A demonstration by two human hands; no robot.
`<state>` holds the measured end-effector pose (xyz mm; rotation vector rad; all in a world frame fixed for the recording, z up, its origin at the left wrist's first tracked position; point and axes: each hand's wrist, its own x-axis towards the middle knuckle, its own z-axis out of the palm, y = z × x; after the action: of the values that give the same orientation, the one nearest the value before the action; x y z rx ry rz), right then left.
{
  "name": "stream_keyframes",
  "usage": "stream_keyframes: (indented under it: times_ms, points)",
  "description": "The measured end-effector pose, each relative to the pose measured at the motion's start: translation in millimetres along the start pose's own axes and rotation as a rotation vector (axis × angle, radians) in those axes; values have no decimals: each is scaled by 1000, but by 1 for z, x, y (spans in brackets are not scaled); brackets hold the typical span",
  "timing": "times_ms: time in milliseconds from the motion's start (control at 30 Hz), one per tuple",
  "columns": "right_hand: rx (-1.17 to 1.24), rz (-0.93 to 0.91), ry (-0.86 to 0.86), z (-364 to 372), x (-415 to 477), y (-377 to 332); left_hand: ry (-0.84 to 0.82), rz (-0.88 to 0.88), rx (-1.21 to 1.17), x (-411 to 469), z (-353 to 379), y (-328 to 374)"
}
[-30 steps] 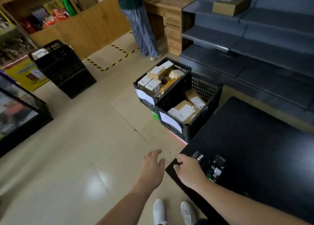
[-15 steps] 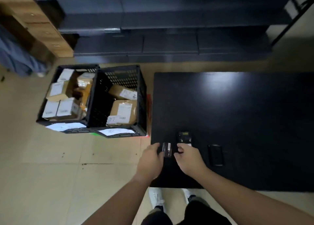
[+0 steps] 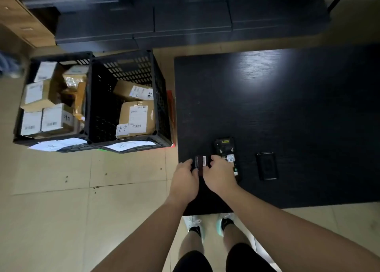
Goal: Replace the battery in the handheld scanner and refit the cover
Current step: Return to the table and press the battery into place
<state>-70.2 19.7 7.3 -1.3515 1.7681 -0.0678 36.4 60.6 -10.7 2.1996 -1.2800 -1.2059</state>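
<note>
A dark flat battery [image 3: 201,162] with a white barcode label sits near the front left corner of the black table [image 3: 287,111]. My left hand [image 3: 185,179] pinches its left edge and my right hand [image 3: 220,176] grips its right edge. Just right of it the handheld scanner [image 3: 225,150] lies face down with its battery bay uncovered, its lower part hidden by my right hand. The black cover [image 3: 267,165] lies flat on the table further right, apart from both hands.
Two black plastic crates [image 3: 160,99] full of cardboard parcels stand on the tiled floor, close against the table's left edge. Dark grey shelving [image 3: 185,20] runs along the back. A wooden cabinet [image 3: 18,18] is at the top left.
The camera swung from the room down onto the table. My left hand came from above the floor to the battery, and both hands now hold it beside the scanner.
</note>
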Motion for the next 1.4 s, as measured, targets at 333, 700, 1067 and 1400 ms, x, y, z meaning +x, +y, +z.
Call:
stream_keyframes:
  times_ms: [333,700,1067,1400]
  points:
    - [-47,-32,-17,16,9,10,-2,-34,-89,11,13,-4]
    - [96,-138,-87,-17,-6,38,67,-90,-309,-12,13,9]
    - [112,-169,-128,-78,1,95,-43,-30,-332,-25,59,50]
    - [52,-233,-196,-81,27,104,-4,-65,-276,-16,68,49]
